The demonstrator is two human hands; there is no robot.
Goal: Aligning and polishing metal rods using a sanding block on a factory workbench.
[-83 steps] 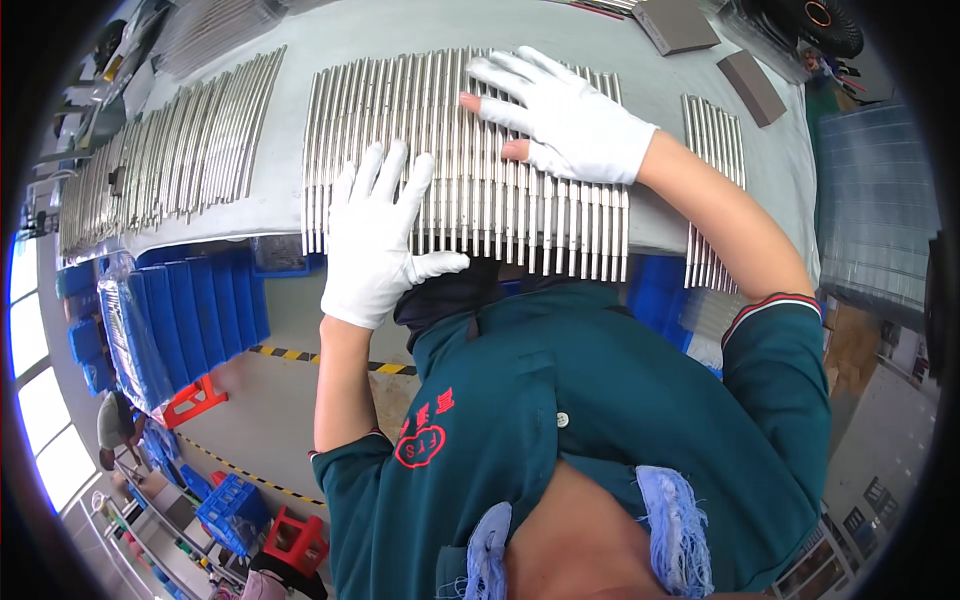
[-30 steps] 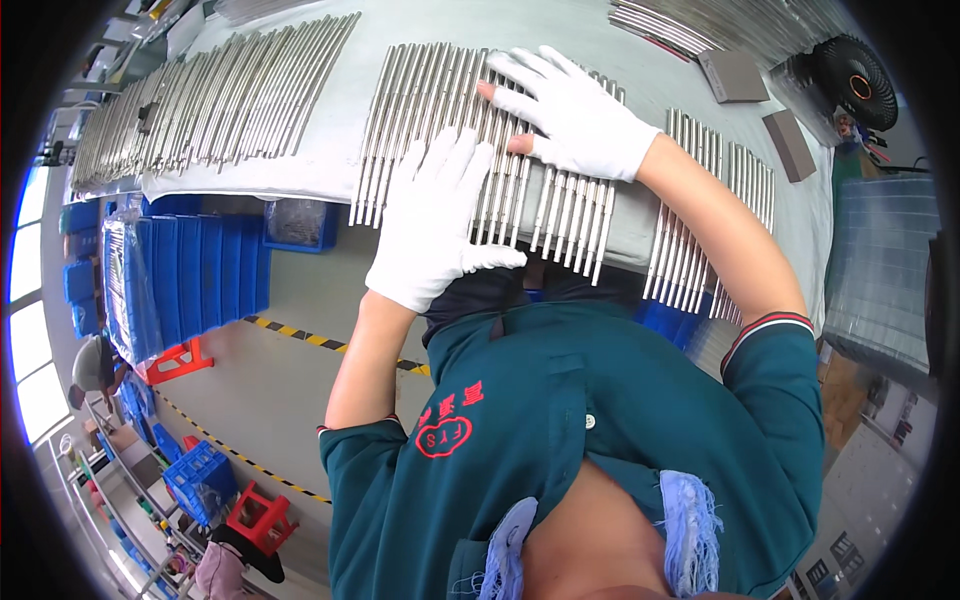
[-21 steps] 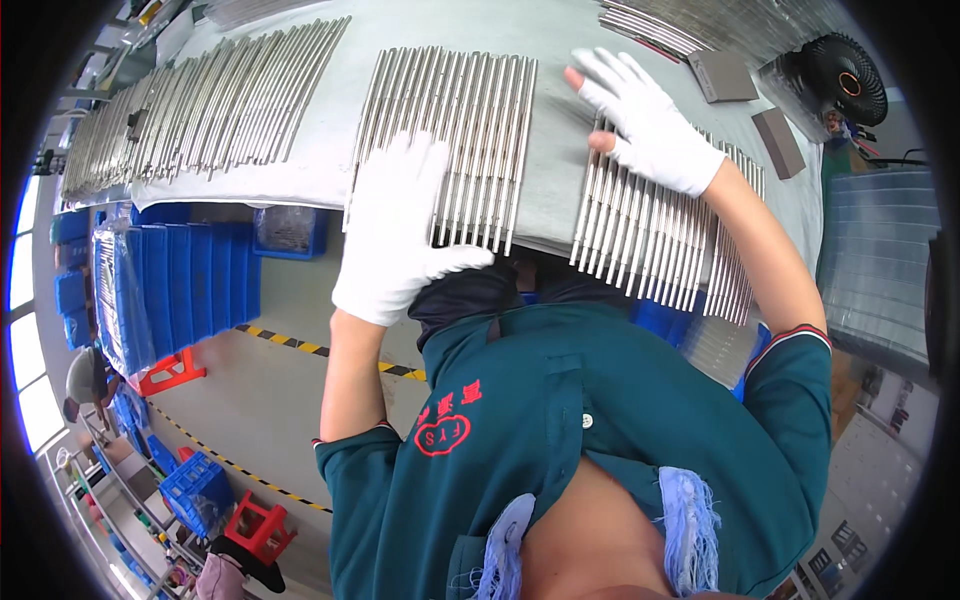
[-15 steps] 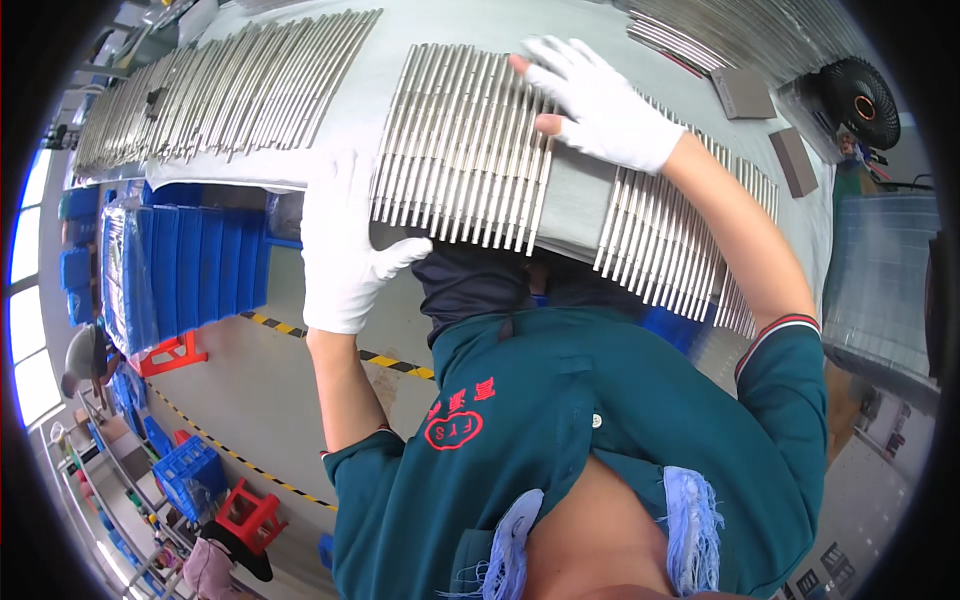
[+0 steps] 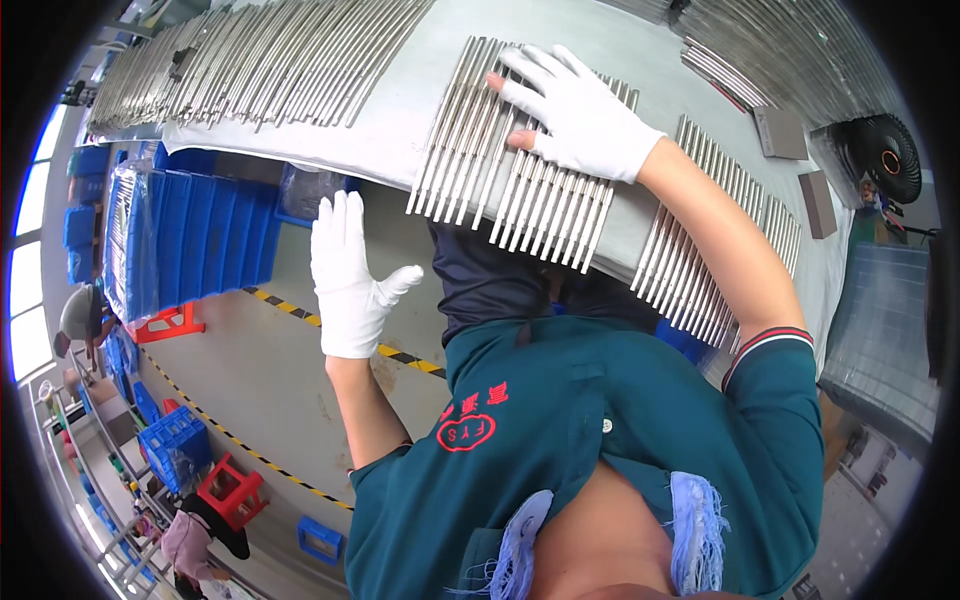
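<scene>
In a white glove with bare thumb and index fingertips, my right hand (image 5: pixel 585 115) lies over a row of slim silvery metal rods (image 5: pixel 450 150), fingers spread. A narrow gap parts the left rods of this row from the shorter-looking cluster of rods (image 5: pixel 555 210) under and below my palm. The rods' near ends overhang the table's front edge. Also white-gloved, my left hand (image 5: pixel 350 275) is off the table, left of the rods, palm flat and thumb stretched out, touching nothing. Another row of metal rods (image 5: pixel 700 235) lies beneath my right forearm.
Many longer metal rods (image 5: pixel 270 65) cover the white tabletop (image 5: pixel 400 100) at the far left. At the right are grey blocks (image 5: pixel 780 133) and a black fan (image 5: pixel 878 160). Blue crates (image 5: pixel 200 240) are stacked at the left, below table height. Other people sit farther off at the lower left.
My left hand has drawn back from the rods' left side. My right hand has shifted left across the row, and a gap now shows among the rods. The view has shifted slightly.
</scene>
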